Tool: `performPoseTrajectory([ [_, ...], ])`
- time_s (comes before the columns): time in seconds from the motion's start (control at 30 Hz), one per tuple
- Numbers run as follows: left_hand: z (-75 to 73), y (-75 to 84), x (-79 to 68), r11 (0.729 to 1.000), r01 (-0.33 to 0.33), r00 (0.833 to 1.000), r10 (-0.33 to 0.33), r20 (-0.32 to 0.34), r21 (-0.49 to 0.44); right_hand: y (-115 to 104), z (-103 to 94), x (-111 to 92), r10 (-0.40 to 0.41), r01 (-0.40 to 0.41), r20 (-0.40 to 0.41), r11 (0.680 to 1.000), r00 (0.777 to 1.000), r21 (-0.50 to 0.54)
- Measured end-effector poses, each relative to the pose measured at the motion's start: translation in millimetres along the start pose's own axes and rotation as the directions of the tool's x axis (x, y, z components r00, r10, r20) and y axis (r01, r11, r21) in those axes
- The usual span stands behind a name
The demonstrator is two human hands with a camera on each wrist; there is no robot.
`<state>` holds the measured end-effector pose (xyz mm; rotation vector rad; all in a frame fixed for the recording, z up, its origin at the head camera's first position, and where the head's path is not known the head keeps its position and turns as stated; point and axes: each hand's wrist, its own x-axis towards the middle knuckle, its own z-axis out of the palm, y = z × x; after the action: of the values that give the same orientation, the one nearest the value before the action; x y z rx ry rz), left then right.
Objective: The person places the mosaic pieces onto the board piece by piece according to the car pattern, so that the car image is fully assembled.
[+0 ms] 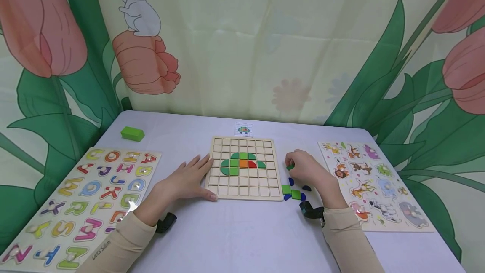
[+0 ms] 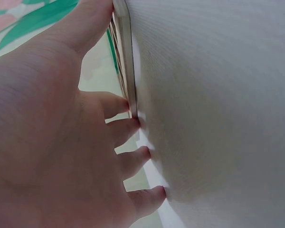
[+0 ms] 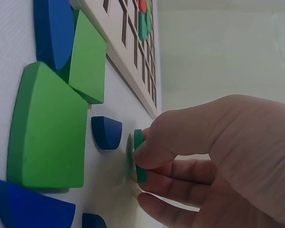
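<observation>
A wooden grid board (image 1: 244, 193) lies mid-table with green, orange and red pieces (image 1: 242, 163) set in its cells. My left hand (image 1: 191, 176) lies flat with straight fingers (image 2: 121, 130) against the board's left edge (image 2: 126, 61). Right of the board, my right hand (image 1: 305, 167) pinches a small green piece (image 1: 290, 167) (image 3: 139, 156) between thumb and fingers, just above the table. Loose green (image 1: 291, 191) (image 3: 47, 128) and blue pieces (image 1: 291, 181) (image 3: 107, 132) lie by the board's lower right corner.
An alphabet peg puzzle (image 1: 81, 201) lies at the left, an animal peg puzzle (image 1: 375, 184) at the right. A green block (image 1: 132, 133) sits at the back left. A small pattern card (image 1: 243, 129) lies behind the board. A flowered curtain hangs behind the table.
</observation>
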<state>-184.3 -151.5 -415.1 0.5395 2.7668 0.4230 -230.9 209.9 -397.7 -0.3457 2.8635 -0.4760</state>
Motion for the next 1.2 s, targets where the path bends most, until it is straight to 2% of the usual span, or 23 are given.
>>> performPoseTrajectory([
  [0.5,-1.2,1.4,-1.2,1.000,0.002,1.000,-0.002,0.004,-0.004,-2.7,3.3,2.8,-0.026,0.026,-0.012,0.999,1.000,0.047],
  [0.77,-1.7,0.5,-1.5,1.000,-0.004,1.000,0.004,0.004,-0.004,-4.4,6.5,6.0,-0.063,0.064,-0.018,0.997,0.998,0.032],
  [1.2,0.0,-0.4,-0.4,1.000,0.003,1.000,-0.003,0.004,0.003,-12.0,-0.6,1.0,-0.086,0.086,0.028,0.996,0.996,0.008],
])
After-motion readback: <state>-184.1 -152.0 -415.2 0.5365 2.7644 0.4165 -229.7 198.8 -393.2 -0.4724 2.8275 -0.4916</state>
